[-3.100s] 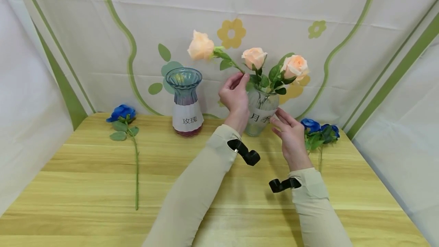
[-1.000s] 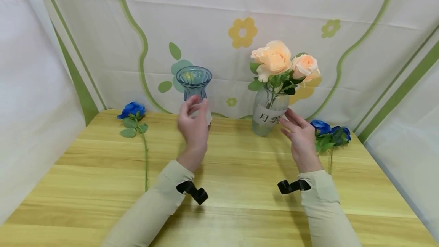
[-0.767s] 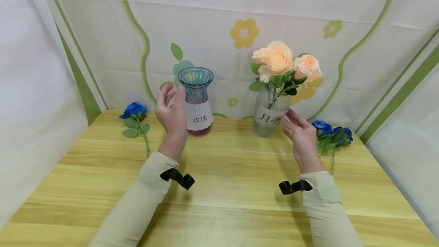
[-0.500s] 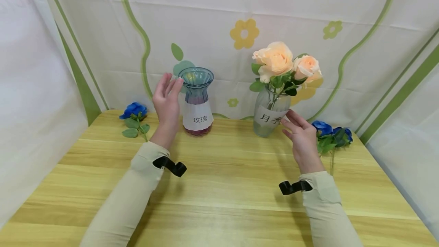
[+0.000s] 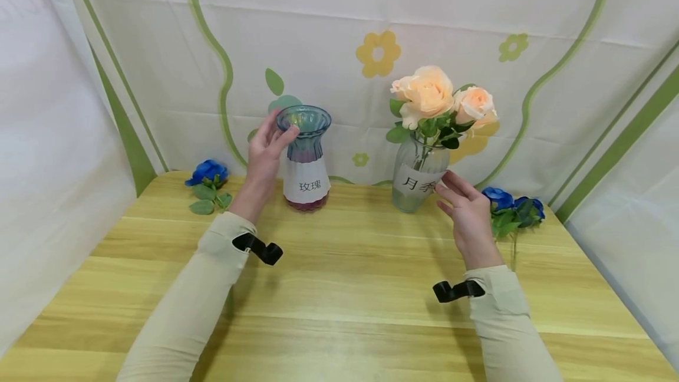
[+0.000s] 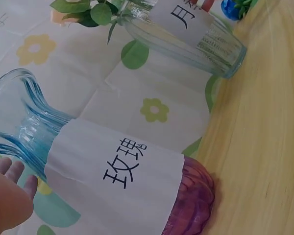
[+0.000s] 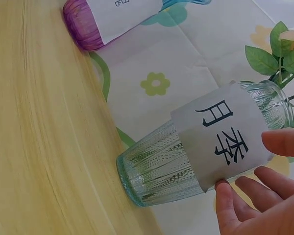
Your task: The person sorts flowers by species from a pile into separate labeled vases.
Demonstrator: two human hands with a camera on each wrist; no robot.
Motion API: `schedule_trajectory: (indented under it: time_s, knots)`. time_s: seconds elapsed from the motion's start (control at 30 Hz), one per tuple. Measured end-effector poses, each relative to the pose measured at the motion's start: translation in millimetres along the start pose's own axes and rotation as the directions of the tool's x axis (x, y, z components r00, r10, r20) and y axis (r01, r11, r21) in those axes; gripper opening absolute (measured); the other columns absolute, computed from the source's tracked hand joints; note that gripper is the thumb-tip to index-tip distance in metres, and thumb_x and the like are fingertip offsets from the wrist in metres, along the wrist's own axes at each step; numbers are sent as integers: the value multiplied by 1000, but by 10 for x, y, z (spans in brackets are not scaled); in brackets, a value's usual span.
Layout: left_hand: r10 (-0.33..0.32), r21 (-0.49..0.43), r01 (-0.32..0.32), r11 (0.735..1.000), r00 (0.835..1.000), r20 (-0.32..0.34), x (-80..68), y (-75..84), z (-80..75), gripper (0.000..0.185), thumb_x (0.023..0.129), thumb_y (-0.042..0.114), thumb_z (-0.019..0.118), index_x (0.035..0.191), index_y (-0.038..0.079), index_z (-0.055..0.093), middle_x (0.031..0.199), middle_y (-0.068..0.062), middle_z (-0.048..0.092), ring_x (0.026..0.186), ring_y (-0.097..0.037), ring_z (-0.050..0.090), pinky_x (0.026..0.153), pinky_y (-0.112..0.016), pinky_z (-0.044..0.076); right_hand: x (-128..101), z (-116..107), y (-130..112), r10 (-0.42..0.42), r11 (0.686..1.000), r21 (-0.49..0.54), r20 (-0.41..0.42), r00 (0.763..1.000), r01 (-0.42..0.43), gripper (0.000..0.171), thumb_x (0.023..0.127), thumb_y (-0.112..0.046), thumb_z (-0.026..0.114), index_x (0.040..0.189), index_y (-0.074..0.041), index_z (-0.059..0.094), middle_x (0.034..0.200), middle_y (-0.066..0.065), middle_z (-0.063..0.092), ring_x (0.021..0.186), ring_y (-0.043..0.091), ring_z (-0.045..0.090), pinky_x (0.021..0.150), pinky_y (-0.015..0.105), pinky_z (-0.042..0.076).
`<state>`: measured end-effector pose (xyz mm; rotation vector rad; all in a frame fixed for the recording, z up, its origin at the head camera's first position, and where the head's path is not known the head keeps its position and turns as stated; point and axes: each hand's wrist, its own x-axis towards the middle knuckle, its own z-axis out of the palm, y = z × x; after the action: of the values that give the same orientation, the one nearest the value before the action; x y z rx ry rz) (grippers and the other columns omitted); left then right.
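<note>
Head view, w/ clear vase (image 5: 405, 155) as ref pt: it stands upright on the tabletop (image 5: 345, 270), near the back edge, w/ peach roses (image 5: 428, 94) in it & green leaves (image 5: 396, 133) at its mouth. White label (image 5: 411, 174) on it reads 月季. R hand (image 5: 469, 217) is at its right side; R wrist view shows fingertips (image 7: 223, 188) touching the label's edge, thumb (image 7: 286, 142) overlapping the label near the mouth end, fingers lightly bent, resting loosely on the glass rather than clenched.

Left of clear vase, well apart: blue-purple vase (image 5: 305, 150), also upright, its paper wrap (image 5: 306, 178) marked 玫瑰. L hand (image 5: 265, 155) is at its upper part, thumb in front of the flared rim, fingers round the left; L wrist view has fingers by the neck, but can't tell if it grips or only rests there.

Farther left of clear vase: single blue rose (image 5: 207, 172), lying down, stem mostly hidden by L sleeve (image 5: 170, 305). Right of clear vase, just past R hand: two blue roses (image 5: 497, 197), lying on tabletop. Behind clear vase: white backdrop (image 5: 297, 28) w/ green & yellow print.
</note>
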<state>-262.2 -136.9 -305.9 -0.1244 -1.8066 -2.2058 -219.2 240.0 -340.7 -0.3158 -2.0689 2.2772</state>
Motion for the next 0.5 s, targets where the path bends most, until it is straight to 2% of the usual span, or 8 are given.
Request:
schedule_trajectory:
  time_s: [0.13,0.17,0.33,0.4,0.5]
  knots:
    - [11,5,-11,1000,999,40,22,1,1,81,99,27,72,168,15,32,177,-5,29,164,-21,26,135,-35,21,-58,-84,-13,-2,999,54,36,999,0,65,104,-20,69,163,-16,43,169,5,43,129,5,62,100,22,55]
    - [16,0,-16,1000,999,48,30,-2,3,81,99,26,72,168,15,31,177,-5,29,164,-21,27,135,-35,21,-79,-120,-19,-3,997,73,47,999,0,66,103,-19,70,163,-15,43,166,4,48,126,4,64,99,21,56]
    - [45,-21,-43,999,996,80,48,-23,14,82,100,24,69,169,15,27,177,-6,27,164,-21,27,134,-34,21,-170,-373,-45,-30,984,180,99,995,12,75,100,-14,74,165,-8,37,130,-13,72,114,3,72,93,21,60]
    - [57,-18,-56,998,995,88,44,-29,17,83,100,25,69,170,15,25,177,-5,26,165,-21,24,135,-34,21,-203,-478,-54,-46,975,222,108,993,21,67,100,-10,73,161,-10,46,119,-16,76,110,4,75,90,22,61]
    - [78,0,-78,997,993,94,36,-32,20,83,100,26,67,170,15,24,177,-4,26,166,-22,22,135,-37,19,-246,-627,-74,-51,958,285,112,992,17,43,100,-5,71,142,-16,67,113,-10,81,104,6,78,87,23,62]
